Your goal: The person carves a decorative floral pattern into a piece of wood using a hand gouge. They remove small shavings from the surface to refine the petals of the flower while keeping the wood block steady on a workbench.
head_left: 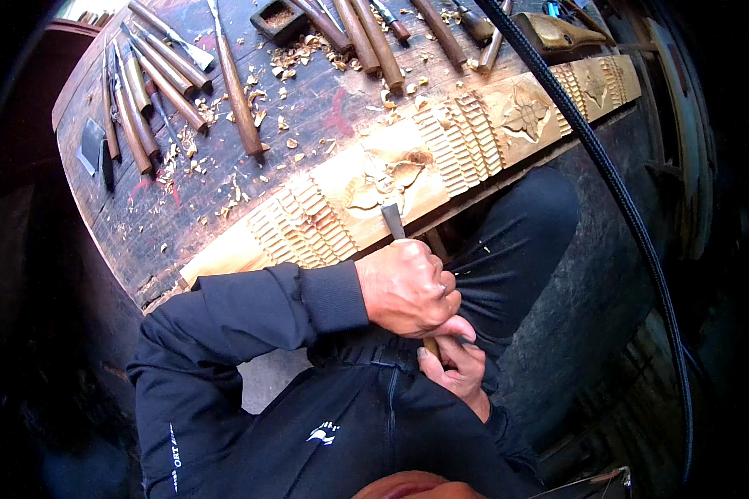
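Observation:
A long pale wooden board [429, 202] lies along the near edge of the bench, carved with leafy motifs and bands of small ridges. My left hand [412, 287] is wrapped round a wood-carving chisel [393, 221] just behind its metal blade. The blade's tip meets the board at the lower edge of a half-shaped flower or leaf carving [389, 179]. Below it, close to my waist, my right hand [458, 370] is closed round the rear of the chisel's wooden handle. Most of that handle is hidden by my fingers.
Several wood-handled chisels [154, 79] lie fanned out at the left, with more along the far side. A small dark box [279, 21] holds shavings. Loose chips [304, 54] litter the bench [216, 179]. A black braided cable [616, 183] hangs across the right side.

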